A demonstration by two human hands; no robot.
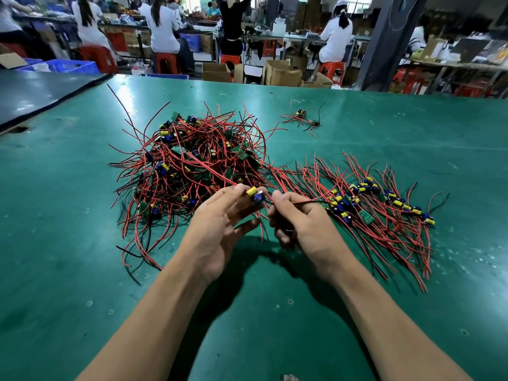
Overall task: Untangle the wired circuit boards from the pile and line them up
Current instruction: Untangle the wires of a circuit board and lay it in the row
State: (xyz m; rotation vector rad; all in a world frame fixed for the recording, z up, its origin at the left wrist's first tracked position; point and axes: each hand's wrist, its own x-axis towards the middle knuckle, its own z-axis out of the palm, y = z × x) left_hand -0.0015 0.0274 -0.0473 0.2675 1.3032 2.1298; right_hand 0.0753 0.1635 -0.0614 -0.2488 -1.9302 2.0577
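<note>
Item: wired circuit board [255, 196], held just in front of pile [192, 160]; pinched by left hand [217, 229] fingertips. Red leads [310, 199] gripped in curled right hand [299, 224]. Risk: if leads are snagged in pile, boards could be dragged along and lined-up row [384, 204], right of pile, disturbed.

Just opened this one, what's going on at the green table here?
A person is sorting wired circuit boards on a green table. The left hand pinches one board above the table, while the right hand grips red wires right beside it. A tangled pile lies behind the left hand, a row of boards already laid side by side sits to the right, and a stray cluster lies farther back.
</note>
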